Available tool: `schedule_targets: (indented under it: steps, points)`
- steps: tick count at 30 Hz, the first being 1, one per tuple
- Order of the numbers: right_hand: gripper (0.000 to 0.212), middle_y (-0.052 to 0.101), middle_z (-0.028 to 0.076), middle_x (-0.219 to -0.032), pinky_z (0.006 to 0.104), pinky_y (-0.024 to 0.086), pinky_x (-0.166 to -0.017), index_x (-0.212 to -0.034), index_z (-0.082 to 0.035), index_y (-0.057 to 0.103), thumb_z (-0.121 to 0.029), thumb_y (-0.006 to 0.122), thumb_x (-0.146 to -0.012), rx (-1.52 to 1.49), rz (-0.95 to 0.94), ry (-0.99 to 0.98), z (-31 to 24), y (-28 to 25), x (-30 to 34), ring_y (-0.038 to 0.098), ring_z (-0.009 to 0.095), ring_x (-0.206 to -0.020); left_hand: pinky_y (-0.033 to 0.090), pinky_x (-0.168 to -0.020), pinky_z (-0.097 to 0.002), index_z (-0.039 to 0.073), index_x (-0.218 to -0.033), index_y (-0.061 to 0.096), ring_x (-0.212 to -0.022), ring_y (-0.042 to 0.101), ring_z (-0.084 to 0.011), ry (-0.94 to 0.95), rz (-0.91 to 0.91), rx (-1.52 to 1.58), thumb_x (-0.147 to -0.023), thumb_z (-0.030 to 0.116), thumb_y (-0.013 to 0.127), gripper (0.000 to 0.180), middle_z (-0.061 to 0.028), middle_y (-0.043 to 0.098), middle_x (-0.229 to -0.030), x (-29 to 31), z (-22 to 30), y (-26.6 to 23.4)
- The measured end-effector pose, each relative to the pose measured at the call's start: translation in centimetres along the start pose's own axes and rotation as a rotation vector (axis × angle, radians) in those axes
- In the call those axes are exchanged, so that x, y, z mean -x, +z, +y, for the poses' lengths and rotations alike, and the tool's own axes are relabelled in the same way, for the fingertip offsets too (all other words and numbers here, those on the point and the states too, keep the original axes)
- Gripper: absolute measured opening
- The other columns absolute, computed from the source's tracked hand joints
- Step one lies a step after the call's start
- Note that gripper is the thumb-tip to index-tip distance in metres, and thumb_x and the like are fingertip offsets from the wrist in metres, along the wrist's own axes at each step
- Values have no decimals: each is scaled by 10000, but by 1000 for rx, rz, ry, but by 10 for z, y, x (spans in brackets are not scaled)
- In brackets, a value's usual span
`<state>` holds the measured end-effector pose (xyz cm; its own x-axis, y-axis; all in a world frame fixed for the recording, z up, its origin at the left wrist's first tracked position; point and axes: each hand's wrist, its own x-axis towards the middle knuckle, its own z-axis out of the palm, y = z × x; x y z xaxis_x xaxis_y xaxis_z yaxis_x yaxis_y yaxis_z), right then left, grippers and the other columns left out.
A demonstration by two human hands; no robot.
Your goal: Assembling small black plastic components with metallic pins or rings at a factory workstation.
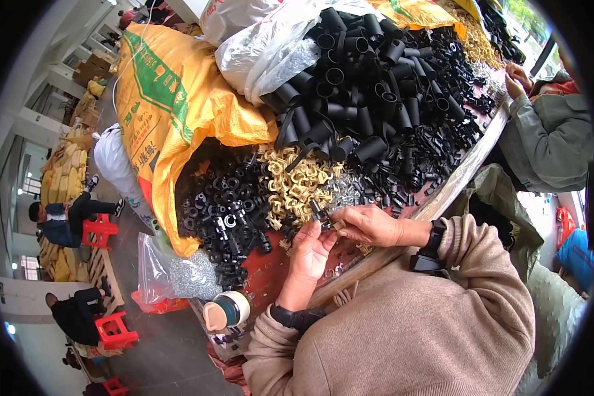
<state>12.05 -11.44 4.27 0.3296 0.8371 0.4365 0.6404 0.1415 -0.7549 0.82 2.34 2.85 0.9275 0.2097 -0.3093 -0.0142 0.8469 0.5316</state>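
Head view: your left hand [312, 249] and right hand [368, 226] are clamping fingertips on a small dark part [320, 214] between them, apparently steadying it, contact partly hidden; beige clips [296, 190] are lying far-left, likely for easy reach.

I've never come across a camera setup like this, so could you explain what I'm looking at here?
There is no machine here: a person is working barehanded. The picture comes from a wide fisheye camera worn on their head, looking down, so straight edges bend and the corners are dark.

The left hand and right hand meet over a reddish table, with a small dark piece at the fingertips, too small to make out clearly.

Heaps of loose parts lie around: big black tubes farther back, cream-coloured pieces nearer, and small black ring-like parts to their left, beside a yellow sack.
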Motion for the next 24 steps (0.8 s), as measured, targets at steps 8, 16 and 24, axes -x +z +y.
schedule_targets:
  steps: [8,16,24]
  points:
    - [130,555,98,-722,347,453,-565,-855,-37,467,-114,547,-787,-60,-177,129,-2,-15,3,569,284,-673,504,-703,-290,77,-1018,520,-829,580,-185,-75,0,28,-817,152,534,214,-67,566,-985,4,1,-1]
    - [120,528,52,-692,275,425,-575,-814,-29,494,-145,522,-826,-271,-195,197,-10,-50,-20,524,154,-627,511,-705,-291,64,-1058,506,-867,583,-236,-31,26,-155,-815,122,527,251,-78,576,-978,7,1,5]
    - [156,466,5,-680,234,389,-616,-788,-33,476,-176,504,-845,-460,-232,248,-11,-34,-24,418,67,-673,498,-688,-230,34,-1005,532,-838,588,-195,-101,-44,-103,-800,136,561,230,-67,585,-937,12,2,16]
